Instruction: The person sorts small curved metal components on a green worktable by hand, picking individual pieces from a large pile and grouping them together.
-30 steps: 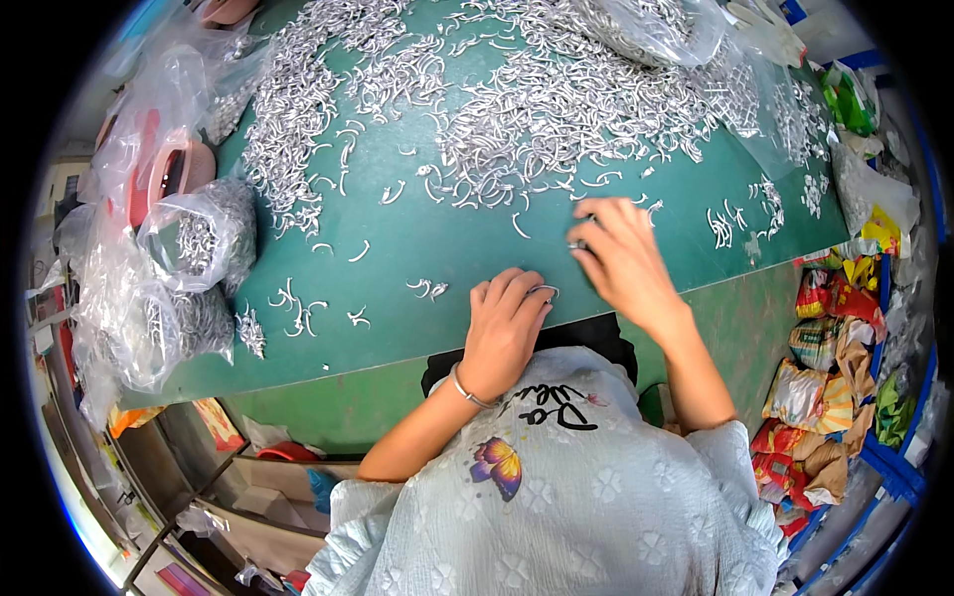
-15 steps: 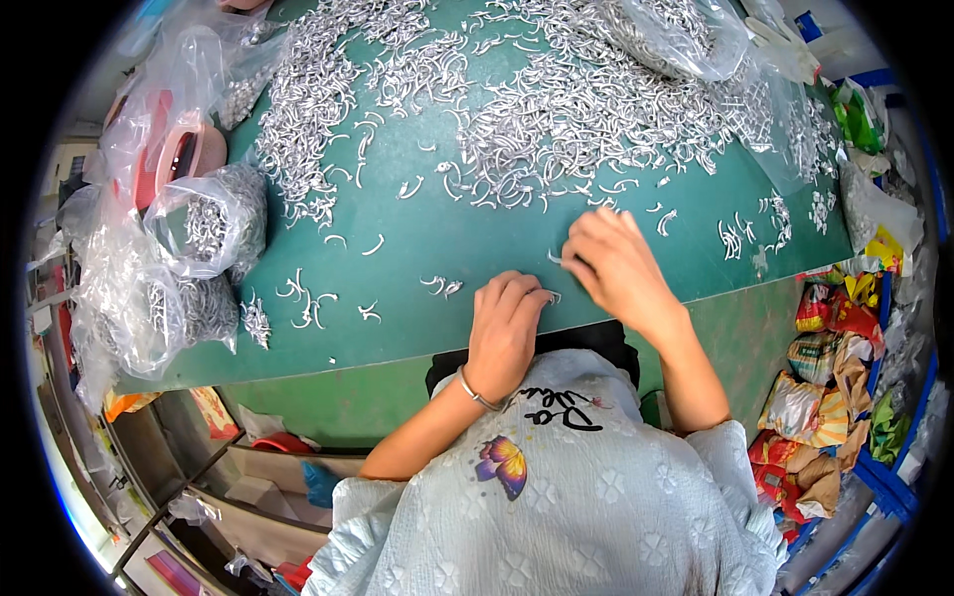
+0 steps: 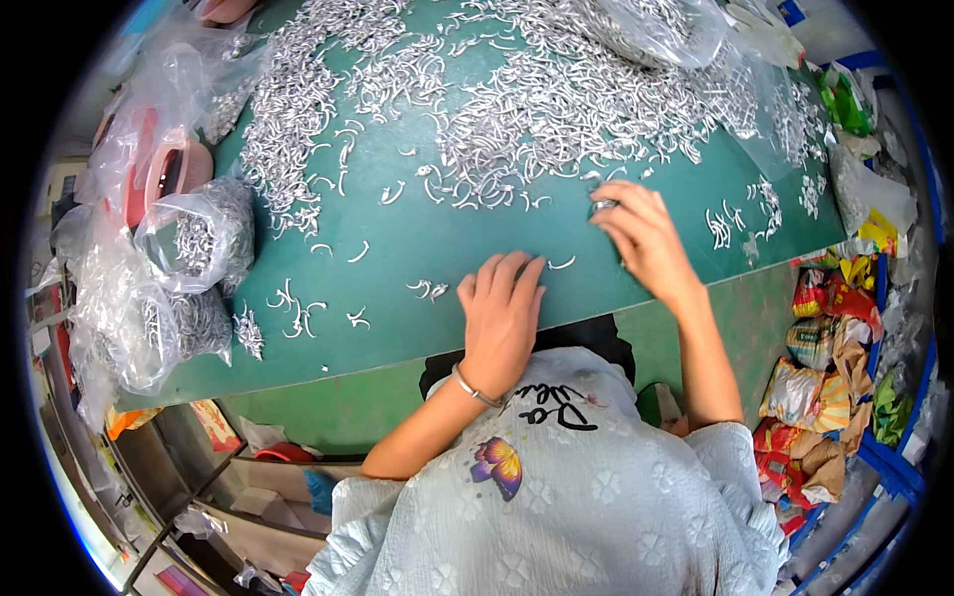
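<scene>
Over the green table point(image 3: 397, 278), my left hand point(image 3: 502, 313) rests palm down near the front edge, fingers stretched forward with narrow gaps between them. Just beyond its fingertips lies a single curved silvery metal piece point(image 3: 562, 263). My right hand point(image 3: 644, 238) is raised a little farther out and to the right, thumb and fingers curled together around small silvery metal pieces point(image 3: 603, 205) that partly show at the fingertips. Beyond it spreads a big heap of the same curved pieces point(image 3: 547, 119). A small cluster of pieces point(image 3: 427, 289) lies left of my left hand.
At the left stand clear plastic bags point(image 3: 204, 238) filled with pieces, beside a pink plastic container point(image 3: 179, 164). Another filled bag point(image 3: 666, 30) lies at the far right. Small groups of pieces point(image 3: 730, 226) are scattered rightward. Colourful packages point(image 3: 805, 387) sit on a blue-framed shelf.
My right hand has moved outward and right, toward the heap. My left hand has shifted slightly outward with its fingers straighter, and a curved piece now lies beside its fingertips.
</scene>
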Motion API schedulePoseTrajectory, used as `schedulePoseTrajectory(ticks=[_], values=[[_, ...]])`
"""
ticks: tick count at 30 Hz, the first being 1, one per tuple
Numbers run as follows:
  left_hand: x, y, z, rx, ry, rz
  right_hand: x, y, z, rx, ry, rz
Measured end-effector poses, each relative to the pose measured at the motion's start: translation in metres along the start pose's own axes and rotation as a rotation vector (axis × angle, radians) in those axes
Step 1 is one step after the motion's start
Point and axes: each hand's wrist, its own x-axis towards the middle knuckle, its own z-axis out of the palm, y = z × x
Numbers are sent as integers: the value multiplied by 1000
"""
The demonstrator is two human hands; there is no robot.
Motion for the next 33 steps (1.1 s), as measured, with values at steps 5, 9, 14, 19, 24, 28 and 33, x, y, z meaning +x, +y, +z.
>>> schedulePoseTrajectory(ticks=[5,9,14,19,24,28,33], values=[[20,9,15,-8,-28,83,-11,8,-28,-143,121,232],[25,5,22,-15,-57,107,-18,-13,-19,-165,151,231],[21,16,28,-47,-82,182,-16,9,-15,-154,166,222],[21,19,32,-37,-61,171,14,-10,-10,-193,285,210],[22,17,29,-45,-52,164,8,-1,-7,-171,111,183],[20,15,27,-52,-24,149,-8,2,-25,-223,222,255],[23,17,29,-54,-23,130,-3,-6,-23,-294,279,307]])
